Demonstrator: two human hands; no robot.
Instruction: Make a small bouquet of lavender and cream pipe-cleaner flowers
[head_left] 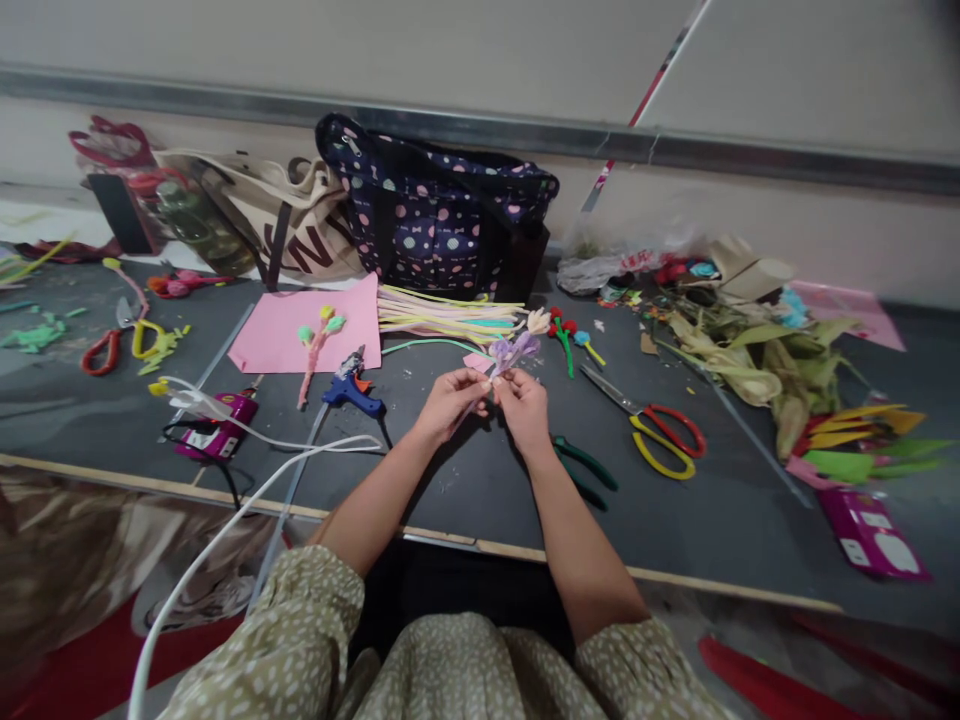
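Note:
Both my hands meet above the middle of the dark table [465, 480]. My left hand [450, 398] and my right hand [523, 405] pinch the base of a small purple paper flower [513, 350], whose petals point away from me. Fingers of both hands are closed on it. A blue glue gun [351, 388] lies just left of my left hand. Green-handled pliers [585, 465] lie right of my right wrist.
Red-and-yellow scissors [660, 430] lie to the right. A pink sheet [311, 325] and a bundle of pale strips [450, 315] lie behind my hands, before a dotted bag [435, 205]. Dried husks [750, 350] pile at the right. A white cable [247, 500] crosses the left edge.

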